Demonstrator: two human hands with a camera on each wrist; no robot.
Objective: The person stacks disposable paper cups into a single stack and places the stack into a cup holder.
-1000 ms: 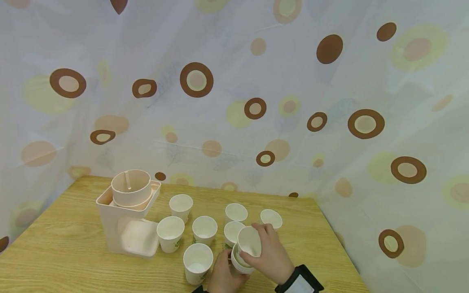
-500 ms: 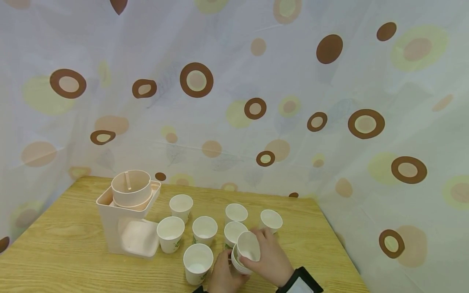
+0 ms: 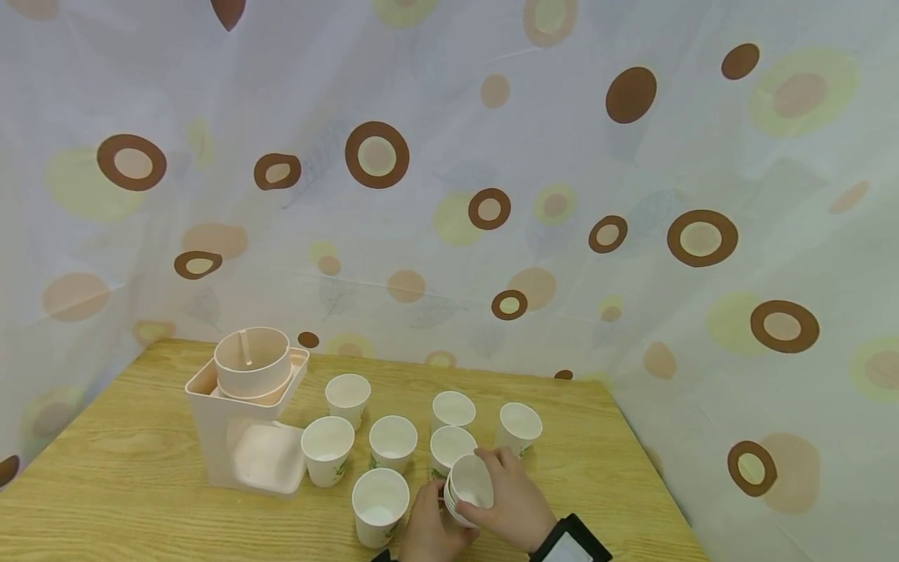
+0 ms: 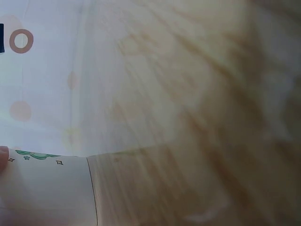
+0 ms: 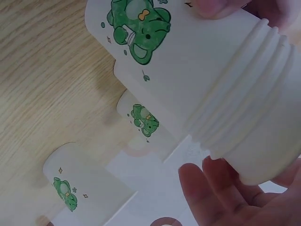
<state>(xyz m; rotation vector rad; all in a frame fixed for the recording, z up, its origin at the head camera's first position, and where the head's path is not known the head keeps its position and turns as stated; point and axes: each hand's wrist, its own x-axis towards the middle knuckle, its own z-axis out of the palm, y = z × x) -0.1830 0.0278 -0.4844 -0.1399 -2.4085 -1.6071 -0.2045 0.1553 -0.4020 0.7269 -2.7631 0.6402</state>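
Note:
A short stack of white paper cups (image 3: 453, 509), nested with several rims showing, is tilted between both hands near the table's front. My left hand (image 3: 428, 527) grips the stack low on its left side. With the thumb and fingers of my right hand (image 3: 516, 503), I hold the top cup (image 3: 472, 480) near its rim. In the right wrist view, the stack (image 5: 188, 80) bears a green cartoon animal, and my right fingers (image 5: 197, 188) curve beside the rims. The blurred left wrist view shows a white cup (image 4: 47, 193) with a fingertip at its left edge.
Several white paper cups stand upright around the hands, among them a front cup (image 3: 374, 531), a left cup (image 3: 325, 470) and a back-right cup (image 3: 518, 443). A pale beige appliance (image 3: 211, 437) with a round top container stands left on the wooden table (image 3: 126, 453).
My right hand has moved down and slightly left, bringing the top cup deeper into the stack. My left hand has stayed in place.

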